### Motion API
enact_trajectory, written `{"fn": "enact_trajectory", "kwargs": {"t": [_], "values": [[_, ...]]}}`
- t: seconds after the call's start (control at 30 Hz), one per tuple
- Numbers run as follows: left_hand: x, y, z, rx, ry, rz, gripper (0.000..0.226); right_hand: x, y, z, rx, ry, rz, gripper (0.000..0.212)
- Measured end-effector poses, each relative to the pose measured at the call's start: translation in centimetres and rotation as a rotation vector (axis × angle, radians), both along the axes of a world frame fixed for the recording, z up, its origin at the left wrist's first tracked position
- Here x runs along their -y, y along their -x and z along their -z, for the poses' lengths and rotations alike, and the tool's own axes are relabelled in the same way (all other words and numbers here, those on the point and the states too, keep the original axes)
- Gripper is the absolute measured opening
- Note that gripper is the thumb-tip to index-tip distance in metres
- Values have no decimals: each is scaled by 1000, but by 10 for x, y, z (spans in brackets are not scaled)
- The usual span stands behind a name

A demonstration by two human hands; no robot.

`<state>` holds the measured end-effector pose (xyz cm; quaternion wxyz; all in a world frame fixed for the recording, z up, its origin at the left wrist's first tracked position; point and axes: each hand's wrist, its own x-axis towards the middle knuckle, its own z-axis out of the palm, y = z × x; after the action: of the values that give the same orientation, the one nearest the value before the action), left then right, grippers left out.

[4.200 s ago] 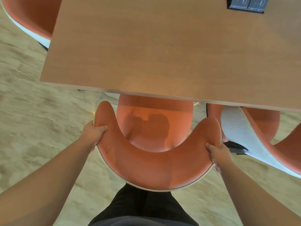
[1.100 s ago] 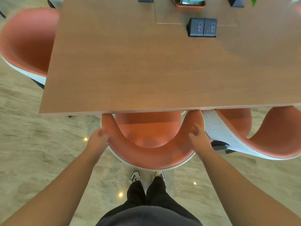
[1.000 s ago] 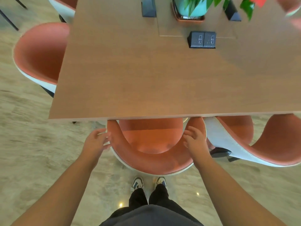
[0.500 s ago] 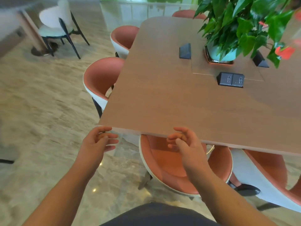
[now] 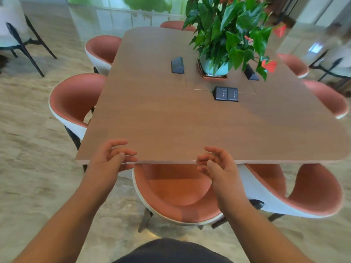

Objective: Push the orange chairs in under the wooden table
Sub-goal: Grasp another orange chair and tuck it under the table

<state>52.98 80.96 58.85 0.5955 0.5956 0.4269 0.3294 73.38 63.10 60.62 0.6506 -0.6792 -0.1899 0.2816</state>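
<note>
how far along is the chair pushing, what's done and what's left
Done: the chair in front sits with its seat partly under the wooden table. In hand: nothing; the left hand and right hand hover open above the table edge, off the chair. Left: the chair on the right is angled and sticks out, and the chair on the left side looks only partly tucked.

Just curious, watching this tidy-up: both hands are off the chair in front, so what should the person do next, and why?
Probably turn to the right chair: it sits skewed, its back well clear of the table, while the front chair is tucked under the edge. Both the left hand and right hand are open and free.
</note>
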Motion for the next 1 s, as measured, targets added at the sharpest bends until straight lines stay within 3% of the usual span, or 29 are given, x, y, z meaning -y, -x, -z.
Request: {"fn": "enact_trajectory", "kwargs": {"t": [0.37, 0.7, 1.0], "values": [[22, -98, -16, 185, 81, 292, 33, 70, -35, -24, 20, 30, 338, 38], [47, -142, -11, 176, 114, 405, 38, 106, -47, -17, 112, 104, 408, 39], [45, -165, -3, 141, 102, 352, 32, 110, -81, -1, 70, 91, 374, 39]]}}
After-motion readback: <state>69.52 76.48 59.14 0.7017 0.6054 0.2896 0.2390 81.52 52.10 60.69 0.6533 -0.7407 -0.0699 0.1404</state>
